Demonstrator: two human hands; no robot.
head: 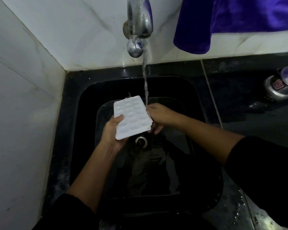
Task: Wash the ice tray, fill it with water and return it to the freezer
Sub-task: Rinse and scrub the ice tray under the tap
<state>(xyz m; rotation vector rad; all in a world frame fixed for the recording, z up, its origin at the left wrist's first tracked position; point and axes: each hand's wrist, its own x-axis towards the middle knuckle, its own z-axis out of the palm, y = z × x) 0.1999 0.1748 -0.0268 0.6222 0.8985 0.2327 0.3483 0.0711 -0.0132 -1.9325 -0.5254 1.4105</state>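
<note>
1. While the tap (pixel 138 27) runs, the ice tray (pixel 131 117) hangs tilted over the sink (pixel 198 113) (likely so rinse water drains).
2. The left hand (pixel 111 133) grips its near corner, thumb on top.
3. The right hand (pixel 160 115) meets its right edge; pinching or rubbing, unclear.

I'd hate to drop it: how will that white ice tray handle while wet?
Probably slippery: the ice tray sits beside the running water, over a wet sink. Likely light and stiff: the left hand holds one edge and it looks flat.

Left hand (pixel 111 132), right hand (pixel 160 116), both gripping.
</note>
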